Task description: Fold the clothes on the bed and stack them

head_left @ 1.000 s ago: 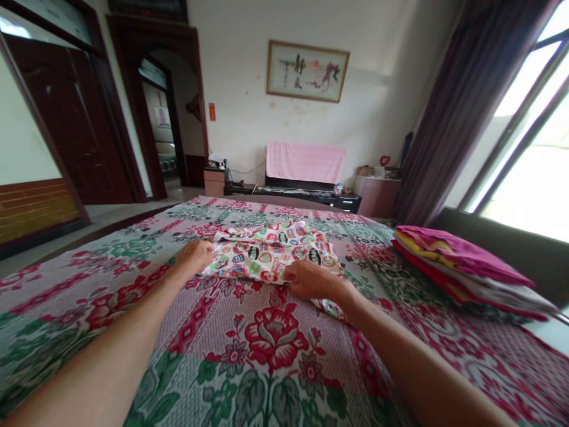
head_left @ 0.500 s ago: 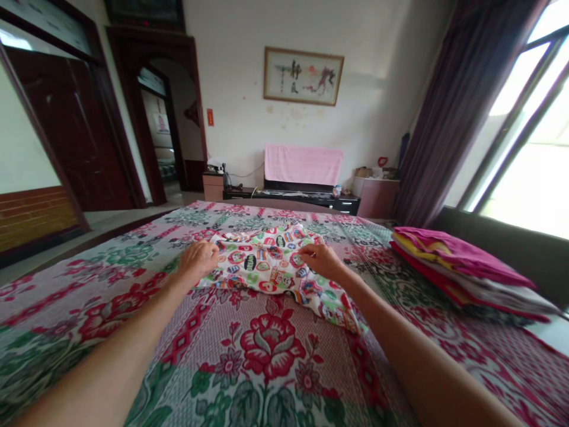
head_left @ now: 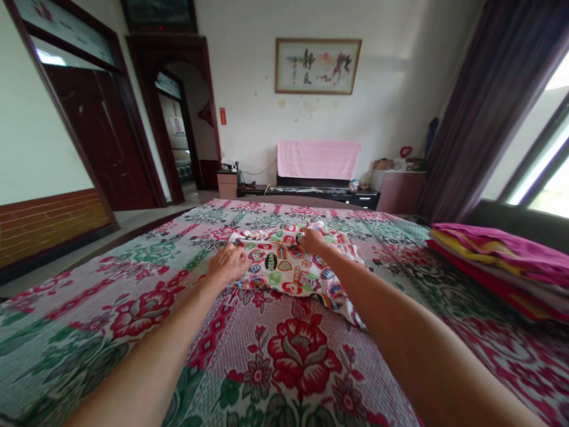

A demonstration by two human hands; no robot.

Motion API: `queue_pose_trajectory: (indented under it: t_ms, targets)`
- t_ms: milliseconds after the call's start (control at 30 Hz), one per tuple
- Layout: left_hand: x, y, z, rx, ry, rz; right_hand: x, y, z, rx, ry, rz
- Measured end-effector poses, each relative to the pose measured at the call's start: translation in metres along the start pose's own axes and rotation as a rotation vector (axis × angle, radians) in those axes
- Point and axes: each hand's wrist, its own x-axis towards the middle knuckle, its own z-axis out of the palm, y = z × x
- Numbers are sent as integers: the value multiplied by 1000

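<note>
Cloth [head_left: 284, 276] with a bright print of badges and lettering is lying on the flowered bedspread [head_left: 302, 356], in the middle of my view, and one end is slanting toward me on the right. I am seeing some creases along its far side. My left hand [head_left: 229, 265] is resting on the cloth's left end with its fingers curled; I am not managing to tell whether they are pinching the fabric or only pressing on it. My right hand [head_left: 312, 240] is touching the far part of the cloth with bent fingers, and I am not able to tell there either whether they are clamping it. The two hands are staying apart, with printed fabric showing between them. Well off to the right, a pile of folded clothes [head_left: 502, 255] is sitting on the bedspread, pink on top with yellow and red showing below. Beyond the bedspread, a pink towel [head_left: 319, 158] is hanging beneath a framed picture [head_left: 318, 66].
</note>
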Motion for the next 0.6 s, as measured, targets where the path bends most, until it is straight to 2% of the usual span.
queue_pose_trajectory:
  t_ms: [133,233,367,500,600]
  targets:
    - [0,1,1,-6,6,-7,8,-3,10,-17,-81,-8]
    - [1,1,2,-17,-2,-8,12,-6,12,-2,-72,27]
    - [1,0,3,-30,6,-12,15,-5,14,2,-23,84]
    - [1,1,3,-31,10,-18,13,-3,16,58,114,185]
    - [2,1,4,-32,22,-17,8,-6,14,101,141,158]
